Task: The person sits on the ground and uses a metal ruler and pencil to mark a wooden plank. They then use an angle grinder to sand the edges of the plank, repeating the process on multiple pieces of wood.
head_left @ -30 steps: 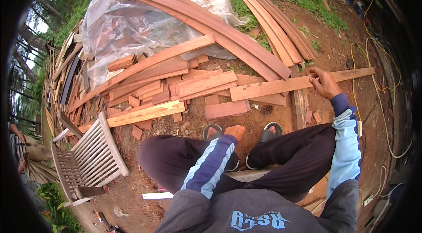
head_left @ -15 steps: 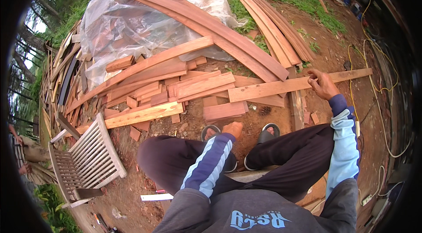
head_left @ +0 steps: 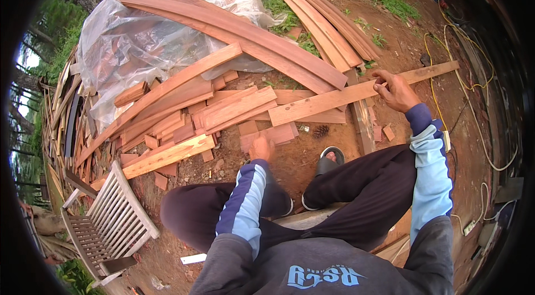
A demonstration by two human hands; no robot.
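Note:
My right hand (head_left: 397,93) is closed at a long, narrow reddish wooden plank (head_left: 326,103), thumb and curled fingers at its upper edge. The plank slants from the board pile up to the right, crossing a timber (head_left: 363,122) on the ground. Apart from the plank, my left hand (head_left: 261,148) hovers in front of my left knee, close to some short flat boards (head_left: 280,134). It is slightly blurred and its fingers are hidden from above.
Cut boards (head_left: 239,106) lie heaped ahead, beside a plastic sheet (head_left: 150,44) with long planks (head_left: 245,33) across it. More long planks (head_left: 323,22) lie on the grass. A slatted wooden chair (head_left: 117,217) stands left; a yellow cable (head_left: 434,91) runs along the right.
My left hand has moved forward and to the left, toward the short boards. My right hand stays at the plank, which keeps its place on the pile. The whole view has shifted.

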